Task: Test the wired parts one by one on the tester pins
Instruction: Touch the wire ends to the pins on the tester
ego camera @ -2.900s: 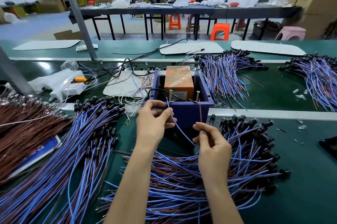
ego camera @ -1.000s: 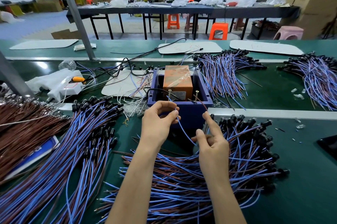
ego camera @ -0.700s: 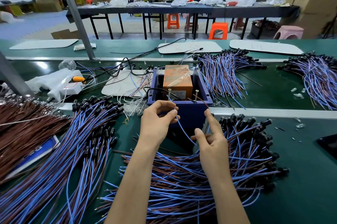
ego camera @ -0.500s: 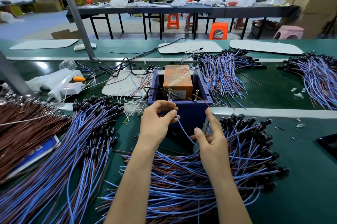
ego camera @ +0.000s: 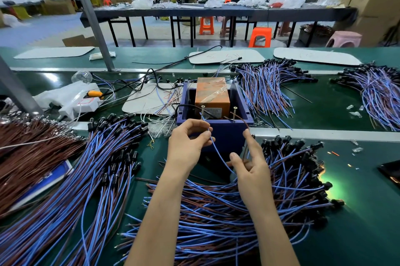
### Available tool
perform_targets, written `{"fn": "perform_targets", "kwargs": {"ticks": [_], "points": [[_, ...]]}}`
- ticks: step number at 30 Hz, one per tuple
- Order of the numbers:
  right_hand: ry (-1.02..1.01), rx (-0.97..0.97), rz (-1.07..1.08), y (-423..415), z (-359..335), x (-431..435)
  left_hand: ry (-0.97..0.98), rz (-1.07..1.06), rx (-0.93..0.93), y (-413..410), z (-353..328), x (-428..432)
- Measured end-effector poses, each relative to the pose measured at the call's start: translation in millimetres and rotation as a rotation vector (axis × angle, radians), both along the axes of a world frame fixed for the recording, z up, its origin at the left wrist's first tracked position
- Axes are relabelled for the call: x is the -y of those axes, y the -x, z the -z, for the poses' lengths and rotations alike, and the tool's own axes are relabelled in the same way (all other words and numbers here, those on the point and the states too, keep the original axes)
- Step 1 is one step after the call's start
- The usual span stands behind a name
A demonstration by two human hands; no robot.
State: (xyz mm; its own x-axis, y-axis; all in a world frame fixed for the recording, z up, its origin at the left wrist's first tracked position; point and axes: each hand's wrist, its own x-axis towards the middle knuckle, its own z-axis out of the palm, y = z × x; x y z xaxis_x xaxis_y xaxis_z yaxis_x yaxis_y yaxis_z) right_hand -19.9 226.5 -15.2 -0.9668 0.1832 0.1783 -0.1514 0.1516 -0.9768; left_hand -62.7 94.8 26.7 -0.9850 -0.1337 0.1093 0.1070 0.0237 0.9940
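Your left hand [ego camera: 188, 144] pinches the blue wire [ego camera: 218, 151] between thumb and forefinger. Just beyond those fingertips, the wire end meets the left pin [ego camera: 203, 112] of the tester [ego camera: 225, 133]. Your right hand [ego camera: 249, 166] grips the brown wire [ego camera: 240, 116], which arcs from the raised forefinger toward the right pin [ego camera: 234, 114]. Contact there cannot be confirmed.

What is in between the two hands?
In the head view, a thin blue wire runs from the left hand to the right hand, before the blue tester box.
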Motion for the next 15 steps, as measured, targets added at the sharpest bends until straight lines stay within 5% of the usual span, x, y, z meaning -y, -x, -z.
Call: {"fn": "perform_targets", "kwargs": {"ticks": [5,9,15], "points": [[-0.004,-0.041,-0.172,-7,-4,-3,0.294,0.037,0.121,3,-1,36],[-0.095,0.008,-0.439,-10,-2,8,0.758,-0.307,0.343,0,16,104],[-0.326,0.108,-0.556,-12,3,18,0.888,-0.366,0.443,6,40,118]]}}
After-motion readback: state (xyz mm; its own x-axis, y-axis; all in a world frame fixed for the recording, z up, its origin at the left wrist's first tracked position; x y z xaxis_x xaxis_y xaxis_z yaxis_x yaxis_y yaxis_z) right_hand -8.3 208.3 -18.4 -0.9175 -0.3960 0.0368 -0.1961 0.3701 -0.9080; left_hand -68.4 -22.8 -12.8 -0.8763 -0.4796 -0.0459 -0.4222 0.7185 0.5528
